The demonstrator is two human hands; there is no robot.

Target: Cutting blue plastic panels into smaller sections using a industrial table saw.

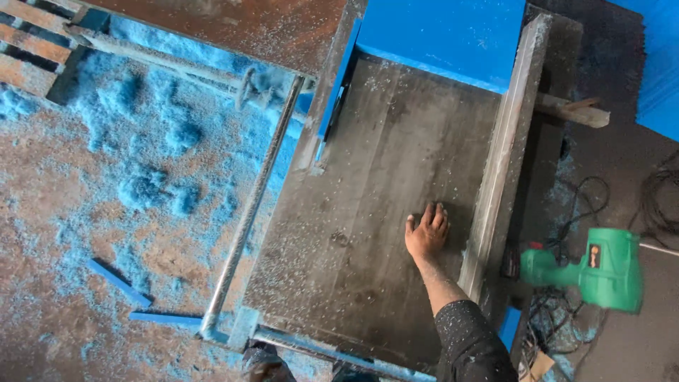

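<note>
My right hand (426,233) lies flat, palm down with fingers together, on the dusty dark tabletop (368,212). It rests just left of a long grey metal rail (503,155) that runs along the table's right side. It holds nothing. A black sleeve covers the forearm toward the bottom edge. A bright blue board (445,35) lies at the far end of the table, between the rail and a blue-edged guide (338,85) on the left. My left hand is out of sight.
A green power tool (605,270) sits to the right of the rail, above tangled black cables (566,212). Blue dust (141,163) covers the floor on the left, with two blue strips (120,283) near a metal pipe frame (247,212). My shoe (265,364) shows at the bottom.
</note>
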